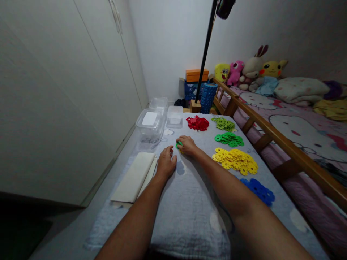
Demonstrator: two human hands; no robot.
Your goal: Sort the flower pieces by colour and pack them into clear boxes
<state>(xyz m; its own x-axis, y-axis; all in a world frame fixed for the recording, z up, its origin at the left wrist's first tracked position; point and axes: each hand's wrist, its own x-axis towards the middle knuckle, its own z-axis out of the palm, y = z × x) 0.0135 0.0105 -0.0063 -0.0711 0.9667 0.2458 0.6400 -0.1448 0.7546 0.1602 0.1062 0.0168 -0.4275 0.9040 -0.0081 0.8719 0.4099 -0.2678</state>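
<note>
My right hand [187, 145] closes its fingers on green flower-shaped plastic pieces [178, 144] at the middle of the cloth-covered table; a bit of yellow shows under them. My left hand [166, 162] rests just to the left, its fingers loosely curved and apart, holding nothing. To the right lie separate piles of flower-shaped pieces: red [197, 123], light green [223, 124], green [229, 139], yellow [235, 160] and blue [258, 190]. My right forearm passes in front of part of the blue pile.
Clear plastic containers [149, 122] stand at the back left, one with a white card on it. A smaller clear box [175, 115] is beside them. Folded cream cloth or paper [135, 177] lies at the left. A wooden bed rail [260, 126] runs along the right.
</note>
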